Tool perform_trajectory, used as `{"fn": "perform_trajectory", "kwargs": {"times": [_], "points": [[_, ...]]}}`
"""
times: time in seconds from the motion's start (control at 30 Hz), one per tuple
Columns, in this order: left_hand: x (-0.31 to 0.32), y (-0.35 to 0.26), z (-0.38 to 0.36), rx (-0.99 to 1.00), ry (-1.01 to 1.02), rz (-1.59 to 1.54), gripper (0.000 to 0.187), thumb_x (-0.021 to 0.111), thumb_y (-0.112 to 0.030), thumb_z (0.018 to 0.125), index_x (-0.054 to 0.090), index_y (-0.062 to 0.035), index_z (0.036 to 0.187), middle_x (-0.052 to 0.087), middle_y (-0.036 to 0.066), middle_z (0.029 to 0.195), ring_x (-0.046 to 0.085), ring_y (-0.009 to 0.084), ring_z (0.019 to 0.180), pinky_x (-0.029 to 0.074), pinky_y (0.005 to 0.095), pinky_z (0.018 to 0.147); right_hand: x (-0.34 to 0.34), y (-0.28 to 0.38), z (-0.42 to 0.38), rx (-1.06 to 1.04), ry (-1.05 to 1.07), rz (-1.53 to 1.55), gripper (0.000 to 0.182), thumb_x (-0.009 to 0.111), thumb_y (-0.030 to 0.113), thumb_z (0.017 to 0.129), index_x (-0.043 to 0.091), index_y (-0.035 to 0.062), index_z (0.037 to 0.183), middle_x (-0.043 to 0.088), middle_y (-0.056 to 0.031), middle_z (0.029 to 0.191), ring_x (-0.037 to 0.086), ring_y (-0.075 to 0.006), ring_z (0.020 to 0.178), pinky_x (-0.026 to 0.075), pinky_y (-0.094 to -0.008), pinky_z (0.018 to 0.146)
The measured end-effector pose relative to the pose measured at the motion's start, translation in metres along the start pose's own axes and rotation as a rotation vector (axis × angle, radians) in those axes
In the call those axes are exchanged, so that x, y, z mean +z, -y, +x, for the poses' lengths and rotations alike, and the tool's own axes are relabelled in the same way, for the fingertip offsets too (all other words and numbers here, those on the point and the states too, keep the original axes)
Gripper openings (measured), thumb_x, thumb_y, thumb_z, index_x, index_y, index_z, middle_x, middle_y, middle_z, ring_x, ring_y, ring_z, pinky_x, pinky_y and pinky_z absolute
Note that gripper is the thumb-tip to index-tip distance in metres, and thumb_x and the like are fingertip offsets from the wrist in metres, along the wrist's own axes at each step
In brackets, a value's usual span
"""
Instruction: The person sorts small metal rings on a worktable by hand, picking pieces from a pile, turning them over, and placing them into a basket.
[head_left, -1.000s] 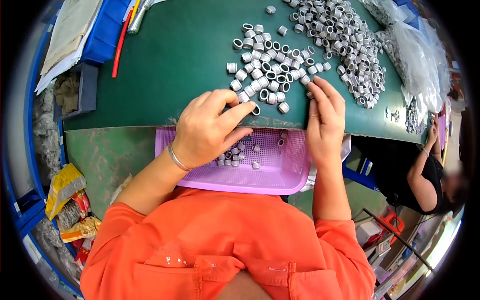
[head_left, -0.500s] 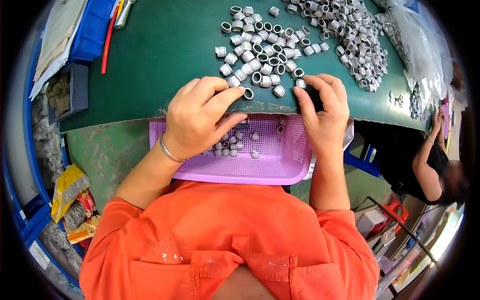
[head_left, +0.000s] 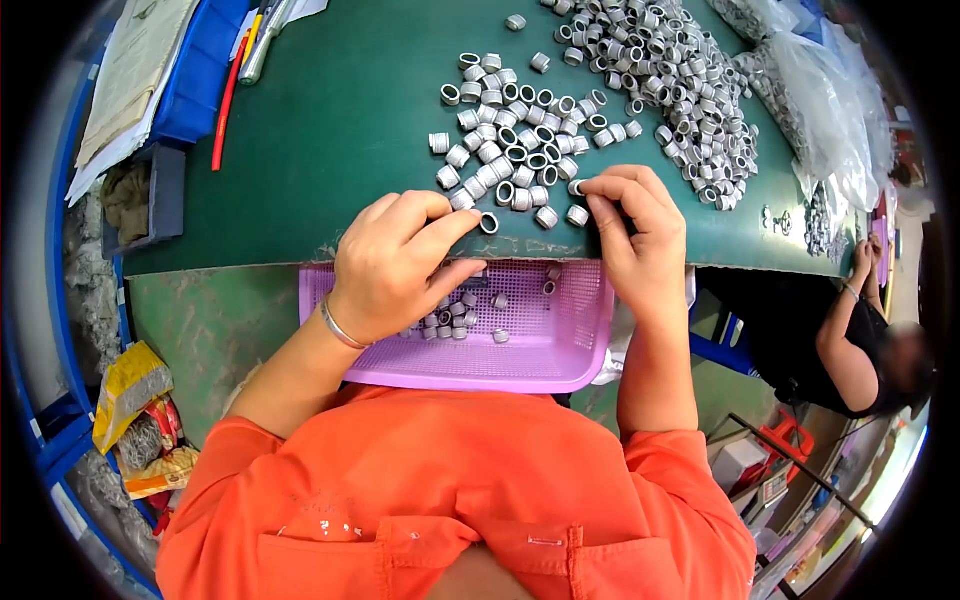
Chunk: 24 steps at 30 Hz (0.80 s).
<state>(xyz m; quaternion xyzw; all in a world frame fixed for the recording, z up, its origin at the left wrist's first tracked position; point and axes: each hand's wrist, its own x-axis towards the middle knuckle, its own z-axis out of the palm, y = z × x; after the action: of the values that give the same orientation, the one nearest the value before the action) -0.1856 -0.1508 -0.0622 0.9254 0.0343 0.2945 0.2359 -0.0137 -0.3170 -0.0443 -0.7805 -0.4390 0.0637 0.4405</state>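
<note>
My left hand [head_left: 400, 255] is over the near edge of the green tabletop, its index fingertip against a short grey metal sleeve [head_left: 489, 223] that lies with its opening up. The thumb hangs apart, lower down. Thumb and index finger of my right hand [head_left: 640, 225] come close together on another metal sleeve [head_left: 576, 187], partly hidden by the fingertip. Just nearer than it lies a loose sleeve [head_left: 577, 215]. A spread of similar sleeves [head_left: 515, 154] covers the table between and beyond my hands. Beneath the table edge, a purple plastic basket [head_left: 540, 368] holds several sleeves.
A large heap of sleeves [head_left: 690, 90] and clear plastic bags [head_left: 825, 100] occupy the right of the table. At left are a blue bin [head_left: 200, 75], a red stick [head_left: 222, 120] and a grey box [head_left: 165, 195]. Another person [head_left: 840, 340] sits at right.
The view has tilted, so the table appears lower. Two sleeves by my right hand have shifted slightly left and nearer, and its thumb and index finger have come closer together. My left hand stays at its sleeve.
</note>
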Motion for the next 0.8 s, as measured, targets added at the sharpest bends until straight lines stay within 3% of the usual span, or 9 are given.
{"fn": "perform_trajectory", "kwargs": {"times": [0.23, 0.33, 0.47, 0.53, 0.6, 0.7, 0.73, 0.77, 0.8], "points": [[-0.001, 0.002, 0.0, 0.005, 0.016, -0.016, 0.04, 0.08, -0.017, 0.062, 0.065, -0.0069, 0.098, 0.056, 0.005, 0.085, 0.055, 0.0212, 0.068, 0.046, 0.032, 0.061, 0.016, -0.002, 0.018, -0.091, -0.077, -0.219, 0.011, 0.073, 0.004, 0.073, 0.066, -0.0001, 0.08, 0.06, -0.0088, 0.08, 0.058, -0.0227, 0.07, 0.046, -0.0313, 0.059], [0.0, 0.002, -0.003, -0.015, 0.027, -0.015, 0.043, 0.082, -0.019, 0.059, 0.066, -0.0071, 0.097, 0.058, 0.006, 0.085, 0.058, 0.0245, 0.074, 0.047, 0.0338, 0.063, 0.004, 0.002, 0.02, 0.098, 0.037, -0.015, 0.011, 0.074, 0.004, 0.072, 0.066, -0.0007, 0.077, 0.06, -0.0088, 0.08, 0.059, -0.0217, 0.071, 0.047, -0.0304, 0.06], [-0.002, 0.003, -0.004, 0.006, 0.03, -0.034, 0.044, 0.083, -0.017, 0.059, 0.066, -0.007, 0.099, 0.057, 0.007, 0.087, 0.057, 0.0215, 0.073, 0.047, 0.0321, 0.063, -0.007, -0.002, 0.018, -0.017, 0.001, -0.109, 0.009, 0.072, 0.002, 0.073, 0.066, -0.0009, 0.079, 0.06, -0.0091, 0.079, 0.06, -0.0213, 0.073, 0.047, -0.0285, 0.065], [-0.015, -0.006, 0.0, -0.153, -0.001, -0.423, 0.043, 0.082, -0.014, 0.062, 0.066, -0.0055, 0.1, 0.057, 0.007, 0.091, 0.056, 0.0182, 0.076, 0.045, 0.0297, 0.064, -0.005, -0.004, 0.018, -0.051, -0.035, -0.107, 0.006, 0.069, -0.001, 0.075, 0.066, -0.0008, 0.081, 0.06, -0.0095, 0.079, 0.059, -0.022, 0.073, 0.047, -0.0288, 0.065], [-0.032, -0.025, 0.016, -0.169, 0.17, -0.882, 0.036, 0.077, -0.02, 0.072, 0.066, -0.0026, 0.102, 0.056, 0.009, 0.092, 0.054, 0.0189, 0.083, 0.043, 0.0287, 0.07, -0.001, -0.003, 0.023, -0.088, -0.069, -0.103, 0.007, 0.065, -0.003, 0.078, 0.066, -0.0006, 0.084, 0.059, -0.01, 0.079, 0.059, -0.0227, 0.072, 0.046, -0.029, 0.065], [-0.022, -0.067, 0.043, 0.084, 0.453, -1.707, 0.029, 0.068, -0.023, 0.085, 0.064, -0.0021, 0.105, 0.053, 0.012, 0.101, 0.052, 0.0227, 0.091, 0.043, 0.0325, 0.08, 0.003, -0.001, 0.028, -0.043, 0.011, -0.155, 0.019, 0.053, -0.011, 0.082, 0.065, -0.0006, 0.092, 0.055, -0.0117, 0.081, 0.054, -0.0239, 0.069, 0.044, -0.0298, 0.063], [-0.015, -0.088, 0.05, 0.188, 0.512, -1.989, 0.029, 0.057, -0.027, 0.093, 0.062, -0.0019, 0.106, 0.049, 0.013, 0.106, 0.051, 0.0243, 0.094, 0.041, 0.0348, 0.085, 0.001, 0.0, 0.029, -0.057, 0.022, -0.153, 0.019, 0.053, -0.011, 0.082, 0.065, -0.0006, 0.092, 0.055, -0.0117, 0.081, 0.054, -0.0239, 0.069, 0.044, -0.0298, 0.063], [-0.009, -0.123, 0.051, 0.186, 0.29, -2.051, 0.023, 0.047, -0.023, 0.098, 0.058, -0.004, 0.091, 0.052, 0.007, 0.091, 0.05, 0.0148, 0.081, 0.042, 0.0274, 0.07, 0.0, 0.001, 0.028, -0.075, 0.018, -0.166, 0.019, 0.053, -0.011, 0.081, 0.064, -0.0007, 0.092, 0.056, -0.0117, 0.082, 0.055, -0.0239, 0.07, 0.044, -0.0294, 0.063], [-0.01, -0.15, 0.053, 0.083, 0.15, -2.2, 0.027, 0.046, -0.025, 0.098, 0.057, -0.0016, 0.104, 0.058, 0.007, 0.089, 0.056, 0.0181, 0.08, 0.045, 0.0302, 0.07, -0.002, 0.0, 0.027, -0.089, 0.014, -0.18, 0.02, 0.053, -0.012, 0.081, 0.064, -0.0008, 0.092, 0.056, -0.0117, 0.083, 0.055, -0.024, 0.071, 0.044, -0.029, 0.064]]}}
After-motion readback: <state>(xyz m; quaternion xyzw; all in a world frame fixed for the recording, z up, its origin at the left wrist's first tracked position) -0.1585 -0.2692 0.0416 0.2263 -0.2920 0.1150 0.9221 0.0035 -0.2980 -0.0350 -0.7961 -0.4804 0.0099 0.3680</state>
